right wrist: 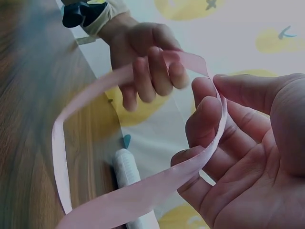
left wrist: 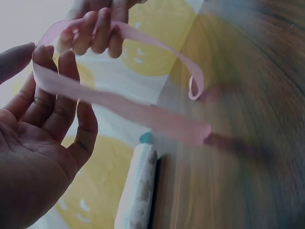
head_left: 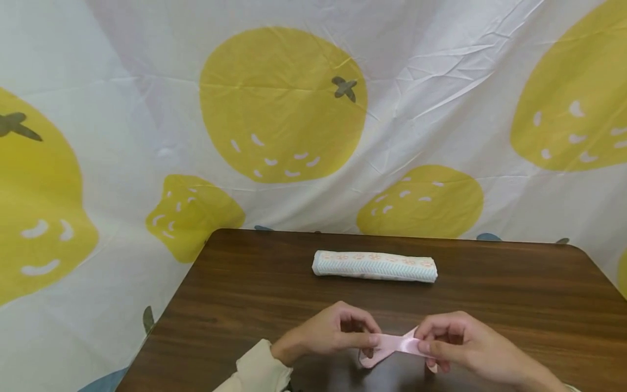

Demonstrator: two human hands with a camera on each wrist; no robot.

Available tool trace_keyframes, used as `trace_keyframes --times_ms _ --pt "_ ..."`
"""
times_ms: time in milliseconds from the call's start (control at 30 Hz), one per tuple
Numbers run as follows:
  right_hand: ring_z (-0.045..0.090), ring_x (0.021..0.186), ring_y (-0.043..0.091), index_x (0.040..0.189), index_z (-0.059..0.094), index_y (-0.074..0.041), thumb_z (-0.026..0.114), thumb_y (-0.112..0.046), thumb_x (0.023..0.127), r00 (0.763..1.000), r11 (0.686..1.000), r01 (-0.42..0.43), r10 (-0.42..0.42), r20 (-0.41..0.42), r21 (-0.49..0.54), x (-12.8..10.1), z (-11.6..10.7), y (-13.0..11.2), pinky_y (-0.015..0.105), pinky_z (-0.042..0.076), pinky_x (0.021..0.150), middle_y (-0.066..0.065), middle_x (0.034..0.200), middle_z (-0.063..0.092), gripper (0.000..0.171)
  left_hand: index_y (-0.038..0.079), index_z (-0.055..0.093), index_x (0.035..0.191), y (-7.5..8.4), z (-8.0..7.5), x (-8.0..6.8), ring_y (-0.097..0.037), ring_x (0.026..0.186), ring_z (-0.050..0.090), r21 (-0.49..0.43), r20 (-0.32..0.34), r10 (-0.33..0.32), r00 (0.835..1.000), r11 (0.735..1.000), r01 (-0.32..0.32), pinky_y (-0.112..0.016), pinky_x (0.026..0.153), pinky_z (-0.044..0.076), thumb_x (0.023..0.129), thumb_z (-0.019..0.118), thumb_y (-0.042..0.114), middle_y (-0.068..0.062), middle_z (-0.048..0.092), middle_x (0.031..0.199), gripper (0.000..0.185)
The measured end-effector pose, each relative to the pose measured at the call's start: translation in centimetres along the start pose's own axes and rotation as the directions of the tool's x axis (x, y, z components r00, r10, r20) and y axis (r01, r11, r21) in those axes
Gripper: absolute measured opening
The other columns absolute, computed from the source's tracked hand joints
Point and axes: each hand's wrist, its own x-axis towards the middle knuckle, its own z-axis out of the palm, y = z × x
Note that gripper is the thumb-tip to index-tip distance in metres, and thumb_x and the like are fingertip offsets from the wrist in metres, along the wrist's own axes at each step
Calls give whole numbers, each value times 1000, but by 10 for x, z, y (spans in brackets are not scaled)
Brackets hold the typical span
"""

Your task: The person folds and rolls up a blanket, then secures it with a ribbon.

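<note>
A pale pink ribbon is held between both hands just above the near edge of the brown wooden table. My left hand pinches one part of the ribbon with curled fingers. My right hand grips the other part, the ribbon passing over its fingers. The ribbon's loose ends hang down to the table surface. Behind the hands, a rolled white cloth with a pale blue and orange pattern lies across the table's middle.
A white sheet printed with large yellow fruit hangs behind and to the left of the table. The rolled cloth shows in both wrist views, near the table's far edge.
</note>
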Motion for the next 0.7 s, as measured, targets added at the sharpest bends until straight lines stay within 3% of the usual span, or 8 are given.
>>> trace_keyframes --times_ms 167,367,433,600,700 --pt "50 61 32 103 63 -3 44 15 97 1000 1000 7 -7 11 25 -5 -6 -3 29 49 52 20 75 60 27 -9 66 96 3 -11 -12 -5 67 62 -5 -8 10 1000 1000 -10 -30 64 57 96 60 2 -26 62 73 13" --pt "55 62 28 104 64 -4 45 13 97 999 999 -37 37 -1 1 -14 -15 -2 29 51 53 18 76 62 26 -10 65 93 4 -23 -25 -7 64 59 -36 -30 0 1000 999 -1 -20 58 50 97 60 5 -25 58 68 17" --pt "56 61 27 104 64 -5 45 15 96 1000 1000 -17 17 5 -18 -17 -18 -1 29 50 52 16 75 61 28 -10 65 94 4 -28 -30 -6 64 59 -31 -43 -4 999 1000 3 -19 59 49 97 60 8 -25 57 68 19" --pt "58 62 21 105 64 -5 45 16 96 1000 999 -14 14 11 -37 -24 -27 0 30 50 51 14 76 61 30 -6 67 95 6 -39 -43 -4 65 57 -11 -79 -55 995 998 54 -20 60 47 97 64 17 -22 57 69 24" --pt "64 67 16 107 64 -3 44 16 96 999 999 -50 50 17 6 -31 -34 -2 31 53 55 14 80 65 29 -4 67 95 8 -45 -50 -5 64 56 -2 -100 -82 992 997 82 -19 59 46 97 65 19 -16 58 68 23"
